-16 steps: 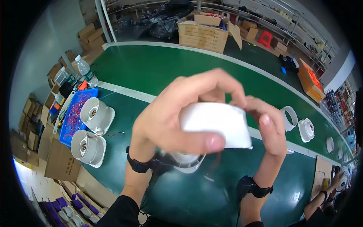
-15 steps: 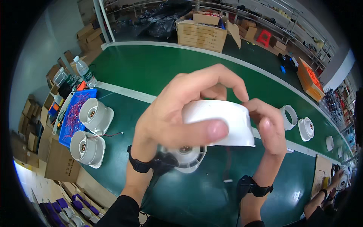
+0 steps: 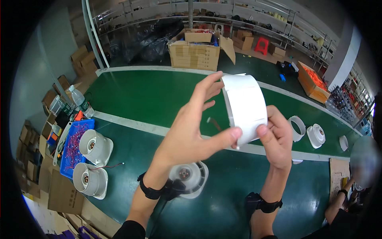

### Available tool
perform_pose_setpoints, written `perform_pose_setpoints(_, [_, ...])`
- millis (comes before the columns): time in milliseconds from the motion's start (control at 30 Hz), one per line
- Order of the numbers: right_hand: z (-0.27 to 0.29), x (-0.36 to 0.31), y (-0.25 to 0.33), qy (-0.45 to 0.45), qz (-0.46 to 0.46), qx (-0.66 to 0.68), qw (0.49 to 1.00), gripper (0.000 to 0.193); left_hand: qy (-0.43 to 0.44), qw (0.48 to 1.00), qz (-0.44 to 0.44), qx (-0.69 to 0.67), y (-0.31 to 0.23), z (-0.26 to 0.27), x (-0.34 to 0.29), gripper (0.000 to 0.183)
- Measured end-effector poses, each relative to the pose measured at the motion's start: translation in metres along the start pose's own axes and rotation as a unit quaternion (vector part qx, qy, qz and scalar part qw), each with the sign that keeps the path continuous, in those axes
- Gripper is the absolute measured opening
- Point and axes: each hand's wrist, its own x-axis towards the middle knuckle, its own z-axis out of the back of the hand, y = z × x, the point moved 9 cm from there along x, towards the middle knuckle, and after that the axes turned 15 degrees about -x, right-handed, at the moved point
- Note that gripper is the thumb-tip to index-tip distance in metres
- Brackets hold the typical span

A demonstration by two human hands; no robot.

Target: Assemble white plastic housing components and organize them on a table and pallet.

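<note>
A white plastic ring-shaped fan housing (image 3: 246, 107) is held up above the green bench, tilted on its side. My left hand (image 3: 193, 123) has its thumb on the lower rim and its fingers spread behind and above the left edge. Gripping the lower right side is my right hand (image 3: 276, 139), thumb in front and fingers curled. A thin dark lead with a small white connector (image 3: 210, 120) hangs between my left fingers and the housing. Below, on the bench, a round white fan base (image 3: 187, 177) with a motor hub sits partly behind my left wrist.
Two white fan housings with square flanges (image 3: 94, 147) stand at left, beside a blue tray (image 3: 65, 171) of coloured wires. Plastic bottles (image 3: 80, 102) are behind them. Another white ring (image 3: 297, 128) and fan part (image 3: 316, 136) lie at right, near a co-worker's arm (image 3: 338, 203).
The housing has been raised and turned from nearly level to standing on its side. My left fingers have opened out, and my head view has tilted upward.
</note>
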Motion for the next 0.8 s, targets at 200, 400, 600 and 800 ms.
perform_pose_setpoints(200, [-0.013, -0.008, -0.002, 0.070, -0.039, -0.020, 0.997, 0.037, 0.045, 0.994, 0.032, 0.092, -0.022, -0.001, 0.000, 0.096])
perform_pose_setpoints(400, [-0.013, -0.014, 0.005, 0.077, -0.075, -0.016, 0.994, 0.047, 0.031, 0.997, 0.070, 0.017, -0.009, -0.016, 0.000, 0.086])
perform_pose_setpoints(600, [-0.028, -0.013, 0.021, 0.199, -0.005, -0.137, 0.970, 0.044, -0.010, 0.982, 0.168, -0.080, -0.003, -0.016, -0.006, 0.064])
perform_pose_setpoints(800, [-0.036, -0.016, 0.039, 0.224, 0.034, -0.204, 0.952, 0.034, -0.051, 0.997, 0.059, -0.012, -0.022, -0.006, -0.001, 0.040])
